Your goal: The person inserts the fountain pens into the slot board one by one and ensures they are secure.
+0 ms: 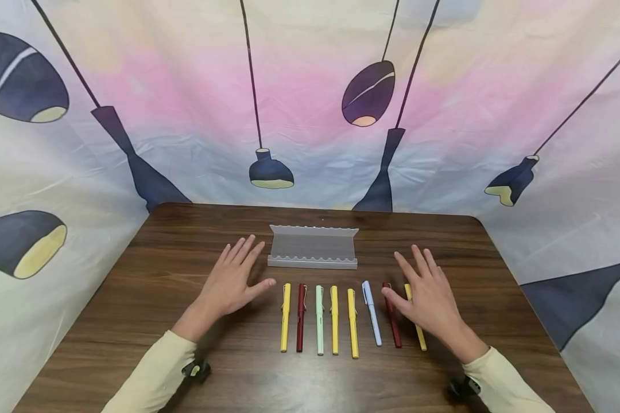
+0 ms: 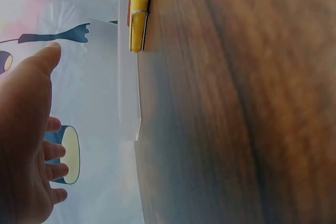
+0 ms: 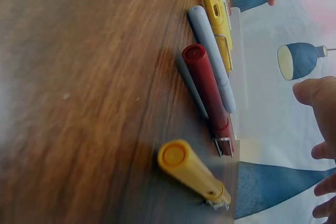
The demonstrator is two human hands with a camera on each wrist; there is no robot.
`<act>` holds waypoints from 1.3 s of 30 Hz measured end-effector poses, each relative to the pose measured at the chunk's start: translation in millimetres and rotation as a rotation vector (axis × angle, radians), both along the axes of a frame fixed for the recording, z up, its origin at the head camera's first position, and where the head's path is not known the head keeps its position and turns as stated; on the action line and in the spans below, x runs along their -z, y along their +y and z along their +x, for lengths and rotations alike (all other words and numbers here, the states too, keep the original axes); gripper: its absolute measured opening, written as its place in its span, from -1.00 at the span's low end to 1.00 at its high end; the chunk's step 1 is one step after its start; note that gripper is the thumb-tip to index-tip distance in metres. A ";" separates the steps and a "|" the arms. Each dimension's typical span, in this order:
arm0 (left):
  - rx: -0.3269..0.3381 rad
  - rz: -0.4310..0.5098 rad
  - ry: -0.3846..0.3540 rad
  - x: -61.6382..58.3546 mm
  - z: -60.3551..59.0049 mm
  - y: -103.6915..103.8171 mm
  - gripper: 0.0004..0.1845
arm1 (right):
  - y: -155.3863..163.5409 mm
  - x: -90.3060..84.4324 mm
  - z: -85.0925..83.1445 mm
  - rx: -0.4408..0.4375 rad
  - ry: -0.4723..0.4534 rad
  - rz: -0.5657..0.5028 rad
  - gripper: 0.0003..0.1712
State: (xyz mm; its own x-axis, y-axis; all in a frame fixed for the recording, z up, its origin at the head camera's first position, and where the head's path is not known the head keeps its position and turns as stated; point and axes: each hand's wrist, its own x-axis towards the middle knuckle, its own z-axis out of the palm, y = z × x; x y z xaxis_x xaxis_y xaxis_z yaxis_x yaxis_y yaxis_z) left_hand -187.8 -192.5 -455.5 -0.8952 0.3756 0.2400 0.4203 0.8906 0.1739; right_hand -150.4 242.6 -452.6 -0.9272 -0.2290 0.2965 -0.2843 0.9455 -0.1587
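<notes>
Where slim glossy pens (image 1: 334, 319) line grainy wood, both hands spread flat, fingers straight, nothing held.

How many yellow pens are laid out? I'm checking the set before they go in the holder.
4. Counting the row from the left: the first, the fourth, the fifth, and the last, partly under the right hand. None seems fully hidden.
</notes>
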 end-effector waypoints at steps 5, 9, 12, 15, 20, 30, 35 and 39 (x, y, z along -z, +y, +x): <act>0.023 0.014 -0.023 2.0 -11.5 -2.6 0.01 | 9.5 0.7 5.2 0.005 0.002 -0.012 -0.02; 0.045 0.048 -0.049 2.4 -20.5 -3.7 -0.02 | 17.0 1.2 9.7 0.022 -0.015 -0.039 -0.02; 0.062 0.088 -0.072 1.0 -26.2 -3.3 -0.06 | 21.8 0.7 13.1 0.030 -0.023 -0.062 -0.03; 0.084 0.135 -0.100 0.1 -32.1 -2.9 -0.11 | 26.4 0.6 16.2 0.038 -0.026 -0.079 -0.04; 0.133 0.178 -0.141 2.1 -43.5 -3.8 -0.18 | 32.2 4.9 20.7 0.046 -0.035 -0.120 -0.07; 0.201 0.233 -0.198 5.3 -62.8 -4.3 -0.26 | 38.9 15.5 24.8 0.089 -0.019 -0.198 -0.18; 0.203 0.249 -0.227 7.2 -70.3 -4.3 -0.28 | 39.5 19.7 24.1 0.104 -0.046 -0.231 -0.24; 0.205 0.257 -0.251 10.5 -78.9 -4.5 -0.28 | 38.2 23.7 23.4 0.104 -0.054 -0.255 -0.29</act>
